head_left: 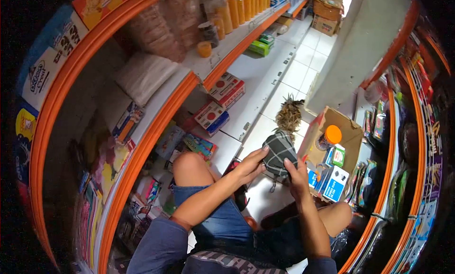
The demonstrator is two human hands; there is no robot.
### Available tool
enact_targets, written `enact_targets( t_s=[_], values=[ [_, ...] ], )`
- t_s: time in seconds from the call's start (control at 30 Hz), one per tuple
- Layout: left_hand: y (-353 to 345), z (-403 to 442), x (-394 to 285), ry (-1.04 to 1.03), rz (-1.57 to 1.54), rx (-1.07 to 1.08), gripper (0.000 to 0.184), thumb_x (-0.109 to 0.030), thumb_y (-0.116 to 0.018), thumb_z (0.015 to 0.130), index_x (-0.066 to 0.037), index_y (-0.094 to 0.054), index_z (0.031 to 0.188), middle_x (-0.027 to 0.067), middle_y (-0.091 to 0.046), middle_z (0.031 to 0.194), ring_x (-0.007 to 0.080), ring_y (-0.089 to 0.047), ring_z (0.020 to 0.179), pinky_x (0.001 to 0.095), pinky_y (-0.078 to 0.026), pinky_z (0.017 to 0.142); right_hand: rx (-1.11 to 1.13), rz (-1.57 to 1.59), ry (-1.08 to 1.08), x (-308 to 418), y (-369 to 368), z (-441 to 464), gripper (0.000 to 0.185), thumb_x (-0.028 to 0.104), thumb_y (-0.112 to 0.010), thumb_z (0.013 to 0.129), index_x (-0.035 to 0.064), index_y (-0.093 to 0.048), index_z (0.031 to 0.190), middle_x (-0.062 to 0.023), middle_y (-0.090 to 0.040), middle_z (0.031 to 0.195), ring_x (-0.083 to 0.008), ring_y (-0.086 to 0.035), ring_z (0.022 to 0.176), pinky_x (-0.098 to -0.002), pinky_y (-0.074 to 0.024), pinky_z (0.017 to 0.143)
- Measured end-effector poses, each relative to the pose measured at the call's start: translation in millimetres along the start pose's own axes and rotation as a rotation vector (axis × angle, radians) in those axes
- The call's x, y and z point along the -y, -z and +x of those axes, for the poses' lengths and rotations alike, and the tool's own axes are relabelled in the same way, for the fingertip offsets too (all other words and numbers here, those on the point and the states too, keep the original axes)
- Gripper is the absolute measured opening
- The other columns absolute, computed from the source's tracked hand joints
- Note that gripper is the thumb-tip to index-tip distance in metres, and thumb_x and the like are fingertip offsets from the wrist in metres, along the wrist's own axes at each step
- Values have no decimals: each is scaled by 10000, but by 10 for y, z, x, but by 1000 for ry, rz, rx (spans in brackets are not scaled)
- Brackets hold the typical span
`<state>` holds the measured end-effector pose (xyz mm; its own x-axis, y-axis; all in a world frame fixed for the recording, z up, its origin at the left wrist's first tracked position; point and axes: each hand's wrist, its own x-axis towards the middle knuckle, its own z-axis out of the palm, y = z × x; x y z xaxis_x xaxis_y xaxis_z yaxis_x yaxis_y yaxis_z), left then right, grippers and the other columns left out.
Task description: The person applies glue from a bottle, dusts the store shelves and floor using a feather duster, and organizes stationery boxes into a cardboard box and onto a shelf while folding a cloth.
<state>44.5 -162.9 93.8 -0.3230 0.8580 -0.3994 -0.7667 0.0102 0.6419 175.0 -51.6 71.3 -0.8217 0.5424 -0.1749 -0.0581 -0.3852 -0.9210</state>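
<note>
Both hands are around a dark grey plaid cloth item (279, 154) with pale check lines, held above the floor between my knees. My left hand (252, 167) grips its left edge with the thumb on top. On its right lower side, my right hand (298, 178) closes with the thumb over the cloth. Whether it is a folded cloth or a pouch I cannot tell. Just beyond it, a feather duster (289, 116) with brown feathers lies on the tiles; its handle is hidden.
To the right stands an open cardboard box (348, 120) with an orange-lidded jar (329, 137) and blue-white boxes (335, 184). Orange-edged shelves (187, 91) with red and blue cartons (228, 90) line the left. A pillar (358, 51) rises at right, near more racks (395, 146).
</note>
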Motion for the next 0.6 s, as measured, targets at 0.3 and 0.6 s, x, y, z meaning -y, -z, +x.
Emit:
enact_targets(
  t_s=[0.3,0.6],
  values=[
    [374,426,72,59,995,93,432,-444,-512,886,-32,-604,977,85,-613,894,188,-567,719,310,-467,639,23,448,-211,61,-1,-49,464,207,-594,842,25,-430,1236,-91,-569,1062,-199,-584,905,-308,-494,767],
    [2930,1514,-612,-173,2012,-690,908,-564,-681,683,3,-364,1317,181,-548,1108,319,-488,1083,413,-368,965,-175,441,-201,59,335,20,445,212,-585,835,20,-454,1214,-111,-605,1026,-219,-616,872,-338,-516,746]
  ],
)
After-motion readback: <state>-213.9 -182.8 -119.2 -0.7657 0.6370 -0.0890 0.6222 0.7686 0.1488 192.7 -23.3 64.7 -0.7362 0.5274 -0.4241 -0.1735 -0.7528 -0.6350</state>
